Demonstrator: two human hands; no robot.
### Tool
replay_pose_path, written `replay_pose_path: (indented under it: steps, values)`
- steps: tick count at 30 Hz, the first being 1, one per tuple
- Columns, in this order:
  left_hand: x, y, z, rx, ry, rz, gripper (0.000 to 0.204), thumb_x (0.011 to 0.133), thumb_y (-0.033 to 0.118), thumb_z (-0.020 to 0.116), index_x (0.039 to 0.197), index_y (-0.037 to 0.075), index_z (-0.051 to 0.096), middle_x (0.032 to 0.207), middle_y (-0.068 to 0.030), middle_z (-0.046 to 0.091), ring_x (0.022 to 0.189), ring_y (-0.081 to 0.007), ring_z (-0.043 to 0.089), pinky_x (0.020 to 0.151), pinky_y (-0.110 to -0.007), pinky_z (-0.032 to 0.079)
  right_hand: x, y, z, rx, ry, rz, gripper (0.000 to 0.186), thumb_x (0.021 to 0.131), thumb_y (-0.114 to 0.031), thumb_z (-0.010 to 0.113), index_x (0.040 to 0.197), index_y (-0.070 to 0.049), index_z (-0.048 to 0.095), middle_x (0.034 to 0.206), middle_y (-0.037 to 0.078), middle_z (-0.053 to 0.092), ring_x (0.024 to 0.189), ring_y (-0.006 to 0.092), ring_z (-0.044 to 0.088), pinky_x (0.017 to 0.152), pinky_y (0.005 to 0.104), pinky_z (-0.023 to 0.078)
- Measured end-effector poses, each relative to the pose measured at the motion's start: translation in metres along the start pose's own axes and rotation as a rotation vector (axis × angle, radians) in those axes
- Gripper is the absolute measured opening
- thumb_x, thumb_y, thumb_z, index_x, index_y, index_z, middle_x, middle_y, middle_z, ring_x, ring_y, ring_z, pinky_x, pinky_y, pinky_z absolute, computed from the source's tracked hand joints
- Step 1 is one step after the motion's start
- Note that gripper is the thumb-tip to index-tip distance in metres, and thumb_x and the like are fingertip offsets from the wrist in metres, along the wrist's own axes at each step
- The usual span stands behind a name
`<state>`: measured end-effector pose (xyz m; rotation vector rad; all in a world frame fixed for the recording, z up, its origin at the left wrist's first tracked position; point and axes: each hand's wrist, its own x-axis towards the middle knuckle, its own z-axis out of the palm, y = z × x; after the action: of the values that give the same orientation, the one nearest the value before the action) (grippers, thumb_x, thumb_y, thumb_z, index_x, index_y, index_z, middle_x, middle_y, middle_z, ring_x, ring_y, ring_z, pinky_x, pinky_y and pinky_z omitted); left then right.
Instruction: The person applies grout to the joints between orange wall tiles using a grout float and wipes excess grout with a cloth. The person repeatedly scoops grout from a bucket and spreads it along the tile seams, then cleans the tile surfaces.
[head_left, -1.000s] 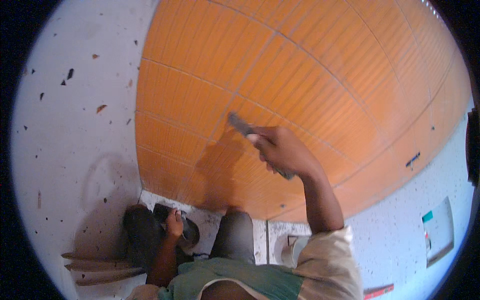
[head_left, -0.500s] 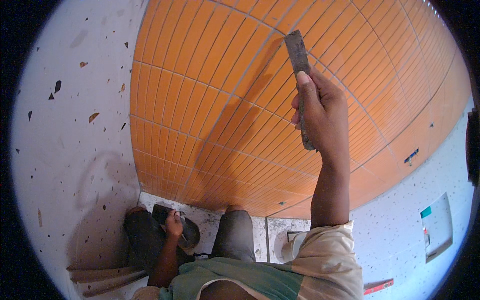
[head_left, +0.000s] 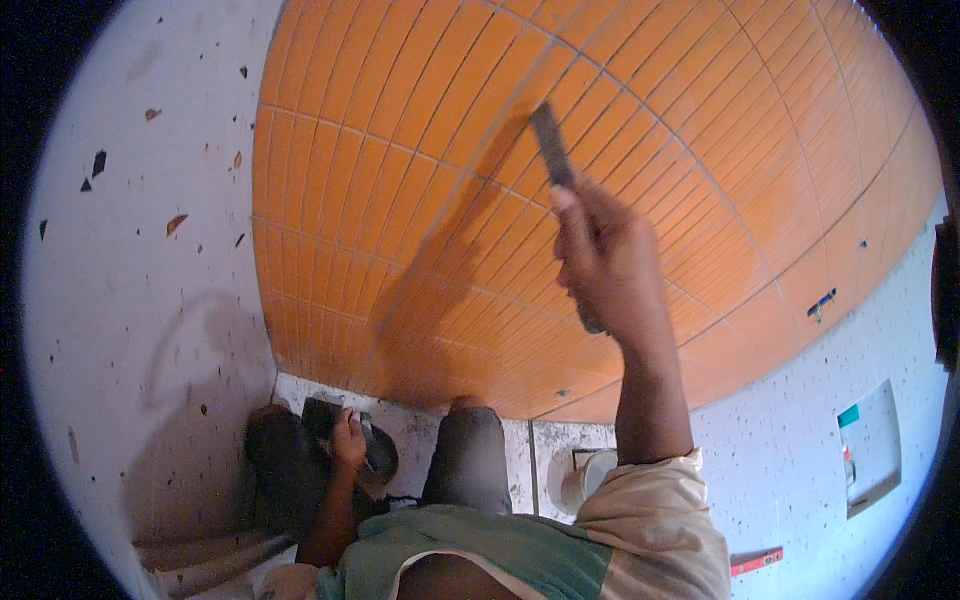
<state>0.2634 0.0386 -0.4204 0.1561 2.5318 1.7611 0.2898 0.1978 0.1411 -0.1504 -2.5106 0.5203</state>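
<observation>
Here at the far left stands 1 white wall [head_left: 140, 330], smooth, flecked with angular dark and rust-brown chips. Next, low down, 1 dark-clad left knee [head_left: 280, 440], and beside it 1 dark flat piece [head_left: 320, 414], squarish. The left hand [head_left: 349, 440] has it by its right side, fingers [head_left: 348, 422] curled in and closed on it, the grip small and partly hidden.

Moving right, 1 big orange tiled wall [head_left: 340, 180] fills the middle: glossy narrow strips, pale grout lines crossing, a long shadow slanting over them. Below it, 1 grey right knee [head_left: 468, 450].

Now the scraper [head_left: 553, 148], 1 of it, out in front of the orange tiles! Long, flat, dull grey metal, its squared blade end aimed up and slightly left, away from the body; the long axis drops from there toward the lower right, through the fist. Whether the tip touches tile, I cannot tell. The right hand [head_left: 612, 255] grips it, fingers wrapped around the handle, thumb pressed along it.

Under that forearm, 1 rounded whitish bucket [head_left: 590, 480], partly covered by the beige sleeve [head_left: 655, 510]. Farther right, 1 straight red level [head_left: 757, 562], then 1 rectangular niche [head_left: 872, 450] in a speckled white wall.
</observation>
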Motion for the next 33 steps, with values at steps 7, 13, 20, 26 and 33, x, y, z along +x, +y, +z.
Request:
replay_pose_path:
  steps: [7, 13, 20, 26, 33]
  values:
    - [0.003, 0.001, -0.013, -0.078, -0.021, 0.023, 0.032, 0.097, 0.017, 0.05, 0.117, -0.007, 0.059, 0.114, -0.0273, 0.063, 0.108, -0.0404, 0.06, 0.095, -0.042, 0.045, -0.009, -0.014, -0.007, 0.065, 0.084, 0.135, 0.031, 0.098, -0.022, 0.053, 0.121, -0.003, 0.062, 0.063, 0.02, 0.059, 0.055, 0.0335, 0.058, 0.056, 0.0413, 0.045]
    - [0.005, 0.003, -0.018, -0.024, -0.041, 0.052, 0.034, 0.097, 0.019, 0.051, 0.119, -0.007, 0.058, 0.115, -0.0273, 0.062, 0.11, -0.0399, 0.059, 0.096, -0.042, 0.045, 0.026, -0.025, -0.013, 0.033, 0.259, -0.049, 0.033, 0.098, -0.023, 0.052, 0.123, -0.003, 0.061, 0.064, 0.022, 0.058, 0.054, 0.0333, 0.058, 0.056, 0.0415, 0.045]
    - [0.006, 0.014, -0.021, -0.032, -0.042, 0.023, 0.035, 0.098, 0.019, 0.049, 0.119, -0.007, 0.057, 0.118, -0.027, 0.062, 0.112, -0.0396, 0.058, 0.098, -0.041, 0.043, -0.006, -0.003, 0.021, 0.136, 0.097, -0.018, 0.034, 0.1, -0.027, 0.051, 0.119, -0.001, 0.062, 0.061, 0.001, 0.052, 0.049, 0.0084, 0.054, 0.044, 0.0255, 0.045]
    - [0.005, -0.008, -0.014, -0.182, 0.016, 0.023, 0.035, 0.098, 0.02, 0.049, 0.118, -0.007, 0.058, 0.116, -0.0263, 0.063, 0.111, -0.0399, 0.059, 0.098, -0.041, 0.043, 0.01, 0.003, 0.049, 0.429, 0.322, -0.017, 0.037, 0.101, -0.023, 0.049, 0.133, -0.006, 0.055, 0.065, 0.0, 0.053, 0.052, 0.0069, 0.053, 0.046, 0.0236, 0.044]
    - [0.006, 0.015, -0.029, -0.02, -0.046, 0.061, 0.035, 0.097, 0.019, 0.049, 0.117, -0.007, 0.059, 0.115, -0.0272, 0.062, 0.11, -0.0398, 0.059, 0.097, -0.042, 0.044, 0.028, 0.015, 0.088, 0.48, 0.564, -0.076, 0.036, 0.102, -0.022, 0.048, 0.133, -0.007, 0.055, 0.065, 0.0, 0.053, 0.054, 0.0054, 0.052, 0.048, 0.0225, 0.044]
